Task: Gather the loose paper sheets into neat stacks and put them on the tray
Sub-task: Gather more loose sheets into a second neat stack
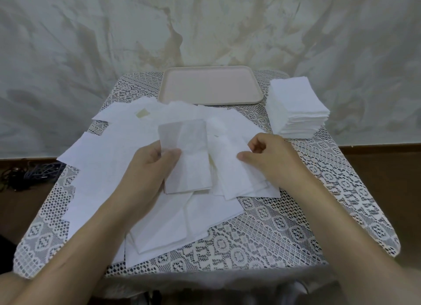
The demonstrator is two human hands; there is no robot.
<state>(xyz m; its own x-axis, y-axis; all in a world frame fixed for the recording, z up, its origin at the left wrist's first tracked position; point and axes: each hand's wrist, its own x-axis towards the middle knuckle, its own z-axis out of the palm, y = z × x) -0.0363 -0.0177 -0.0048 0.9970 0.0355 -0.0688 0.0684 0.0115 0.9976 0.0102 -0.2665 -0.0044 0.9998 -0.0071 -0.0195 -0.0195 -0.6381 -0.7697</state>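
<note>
While we're mid-sort, our left grip (145, 168) is closed around a small bundle of sheets (186, 154). The thumb is on the front and the fingers are tucked behind, and the bundle is lifted a bit off the pile. Our right grip (268, 158) sits just to the right of that bundle. Its thumb is down on one loose sheet (230, 170) with the fingers curled at that sheet's edge, so it looks like a light pinch.

Under both grips, and spreading out to the left of the left one, is the messy pile of loose sheets (102, 168). They overlap at all angles on the lace-covered desk (273, 225).

Straight ahead, past both grips, is the pink tray (211, 68) at the far edge of the desk. Its whole floor is showing, so none of the paper has made it in yet. The nearest loose sheets just about reach its near rim.

Ahead and to the right of the right grip there's a tall neat stack (298, 106) of white sheets. That one sits on the desk just beside the tray, not in it.
</note>
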